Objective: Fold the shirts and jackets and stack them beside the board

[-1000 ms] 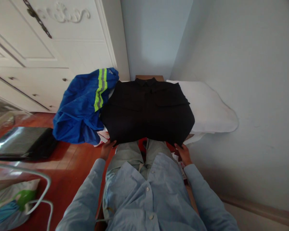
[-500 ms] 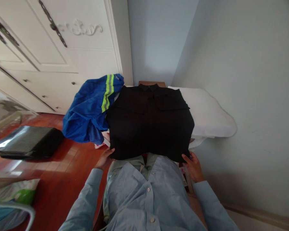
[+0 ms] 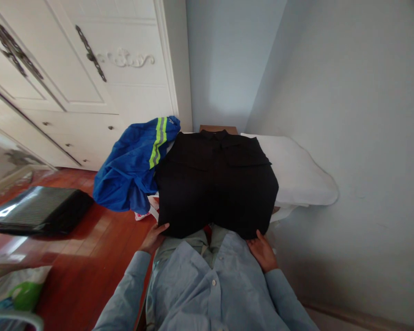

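The person wears a light blue, long-sleeved shirt of plain, softly creased cloth, with a vertical placket down the middle of the front and round, whitish buttons set along it, 1 of them clear and another cut by the lower edge of the view. Its 2 front panels part in a V at the hem, where pale grey-green trousers show, their 2 legs lightly wrinkled. The left sleeve and the right sleeve match the shirt's blue, a little rumpled, and reach the wrists, leaving the left hand and right hand bare.
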`<state>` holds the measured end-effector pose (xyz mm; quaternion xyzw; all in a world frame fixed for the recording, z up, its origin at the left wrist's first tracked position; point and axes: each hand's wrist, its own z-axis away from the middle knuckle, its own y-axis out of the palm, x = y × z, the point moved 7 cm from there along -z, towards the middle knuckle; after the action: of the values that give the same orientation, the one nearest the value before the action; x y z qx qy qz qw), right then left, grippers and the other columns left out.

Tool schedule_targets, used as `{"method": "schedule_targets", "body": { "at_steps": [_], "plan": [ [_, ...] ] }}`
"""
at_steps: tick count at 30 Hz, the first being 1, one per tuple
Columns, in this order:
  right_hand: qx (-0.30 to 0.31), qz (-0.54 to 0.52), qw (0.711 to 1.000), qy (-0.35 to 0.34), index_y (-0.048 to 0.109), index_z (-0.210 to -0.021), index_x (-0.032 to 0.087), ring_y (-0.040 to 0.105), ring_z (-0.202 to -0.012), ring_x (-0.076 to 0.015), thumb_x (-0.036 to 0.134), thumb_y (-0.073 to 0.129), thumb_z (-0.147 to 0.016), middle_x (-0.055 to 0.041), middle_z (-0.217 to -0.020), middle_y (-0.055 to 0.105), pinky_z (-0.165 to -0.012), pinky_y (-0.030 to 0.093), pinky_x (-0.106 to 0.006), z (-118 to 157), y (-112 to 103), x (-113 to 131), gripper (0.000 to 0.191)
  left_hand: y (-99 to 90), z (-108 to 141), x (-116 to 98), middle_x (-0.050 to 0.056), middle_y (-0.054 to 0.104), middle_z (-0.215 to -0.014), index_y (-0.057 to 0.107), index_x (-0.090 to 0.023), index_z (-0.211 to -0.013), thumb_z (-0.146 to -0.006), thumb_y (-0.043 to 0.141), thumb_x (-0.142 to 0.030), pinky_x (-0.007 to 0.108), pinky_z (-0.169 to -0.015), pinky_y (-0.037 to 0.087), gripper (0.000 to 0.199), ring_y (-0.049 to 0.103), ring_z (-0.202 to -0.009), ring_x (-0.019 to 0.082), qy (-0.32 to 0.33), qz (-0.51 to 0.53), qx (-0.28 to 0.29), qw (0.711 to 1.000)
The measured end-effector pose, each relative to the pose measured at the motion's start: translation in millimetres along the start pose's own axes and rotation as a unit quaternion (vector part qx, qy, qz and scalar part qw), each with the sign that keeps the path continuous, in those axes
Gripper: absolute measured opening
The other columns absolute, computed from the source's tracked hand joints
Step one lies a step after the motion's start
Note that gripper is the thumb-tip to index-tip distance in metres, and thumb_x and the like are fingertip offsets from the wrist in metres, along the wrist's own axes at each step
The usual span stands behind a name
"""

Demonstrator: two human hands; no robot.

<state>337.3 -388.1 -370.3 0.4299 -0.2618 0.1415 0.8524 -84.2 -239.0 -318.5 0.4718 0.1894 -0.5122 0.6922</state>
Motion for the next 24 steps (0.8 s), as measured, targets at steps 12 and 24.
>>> {"method": "schedule_targets", "body": {
  "at_steps": [12,24],
  "plan": [
    [0.013,0.031,0.999,0.017,0.073,-0.103,0.026,0.068,-0.114,-0.0282,0.036,0.084,-0.071,-0.0049,-0.109,0.078,-0.099,0.057,-0.048,18,30,11,0.035,-6.8,-8,8,0.005,0.079,-0.089,0.074,-0.023,-0.089,-0.073,0.071,-0.029,0.039,-0.092,0.059,0.017,0.074,-0.098,0.028,0.044,0.168,-0.063,0.983],
    [-0.035,0.113,0.993,-0.008,0.064,-0.07,0.02,0.077,-0.076,-0.0241,0.027,0.096,-0.054,-0.0016,-0.076,0.077,-0.071,0.065,-0.033,33,26,5,0.036,32.6,7,15,0.004,0.077,-0.097,0.069,-0.022,-0.093,-0.085,0.064,-0.018,0.041,-0.085,0.057,0.011,0.072,-0.088,0.021,-0.032,0.213,0.03,0.976]
  ]
}}
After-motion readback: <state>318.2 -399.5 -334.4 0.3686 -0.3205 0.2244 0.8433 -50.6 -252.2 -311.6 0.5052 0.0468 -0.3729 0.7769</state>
